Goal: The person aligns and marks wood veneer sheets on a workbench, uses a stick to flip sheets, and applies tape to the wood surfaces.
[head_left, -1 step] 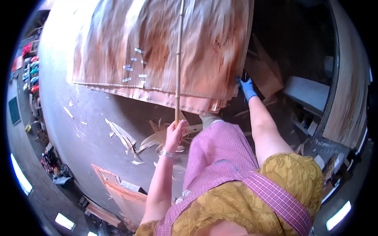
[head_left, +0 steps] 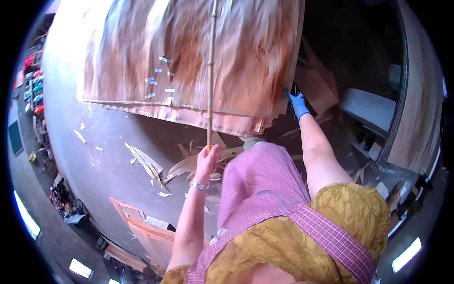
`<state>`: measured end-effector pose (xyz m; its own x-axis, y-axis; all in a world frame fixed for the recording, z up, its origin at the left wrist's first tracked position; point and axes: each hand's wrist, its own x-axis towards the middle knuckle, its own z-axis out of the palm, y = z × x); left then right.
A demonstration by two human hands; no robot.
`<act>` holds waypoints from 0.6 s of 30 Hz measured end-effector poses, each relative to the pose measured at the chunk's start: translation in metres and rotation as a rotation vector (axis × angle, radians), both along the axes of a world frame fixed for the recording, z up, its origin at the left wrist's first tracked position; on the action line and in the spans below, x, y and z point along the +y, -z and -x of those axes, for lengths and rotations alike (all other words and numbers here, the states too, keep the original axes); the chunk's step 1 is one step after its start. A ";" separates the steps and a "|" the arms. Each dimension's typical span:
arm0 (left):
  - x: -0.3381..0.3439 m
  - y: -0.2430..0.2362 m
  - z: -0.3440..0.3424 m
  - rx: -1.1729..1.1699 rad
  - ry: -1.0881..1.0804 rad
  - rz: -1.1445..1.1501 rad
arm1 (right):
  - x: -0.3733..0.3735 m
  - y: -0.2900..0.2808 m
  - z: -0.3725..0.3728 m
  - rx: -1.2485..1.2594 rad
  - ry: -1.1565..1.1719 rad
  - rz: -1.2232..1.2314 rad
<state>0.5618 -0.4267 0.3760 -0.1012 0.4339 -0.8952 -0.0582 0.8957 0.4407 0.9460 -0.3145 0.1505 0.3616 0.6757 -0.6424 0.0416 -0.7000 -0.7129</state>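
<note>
A stack of thin, wavy wood veneer sheets (head_left: 189, 61), reddish brown with dark streaks, fills the upper middle, its near edges uneven. Small pale tape pieces (head_left: 150, 81) stick to the top sheet. My bare left hand (head_left: 206, 161), a bracelet at its wrist, is closed round the lower end of a long bamboo stick (head_left: 210, 71) that runs up across the stack. My right hand (head_left: 298, 105), in a blue glove, is at the stack's right edge with its fingertips curled against the sheets; the fingers are partly dark and hard to make out.
Torn veneer scraps (head_left: 144, 160) lie on the grey floor (head_left: 104, 156) below the stack. Another veneer sheet (head_left: 142, 232) is at the lower left. On the right are a pale block (head_left: 368, 110) and a tall veneer stack (head_left: 418, 94). Colourful items (head_left: 37, 92) stand far left.
My left hand and the bamboo stick have shifted slightly to the left across the stack. My right hand stays at the stack's right edge.
</note>
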 end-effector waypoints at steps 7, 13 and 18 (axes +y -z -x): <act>0.047 0.004 0.055 -0.097 0.150 0.075 | 0.016 -0.120 0.013 -0.024 0.057 0.020; 0.124 0.040 -0.042 -0.131 0.519 -0.679 | 0.066 -0.205 0.083 0.130 -0.029 0.131; 0.163 0.021 -0.064 -0.308 0.169 -0.080 | 0.068 -0.215 0.096 0.012 -0.028 0.073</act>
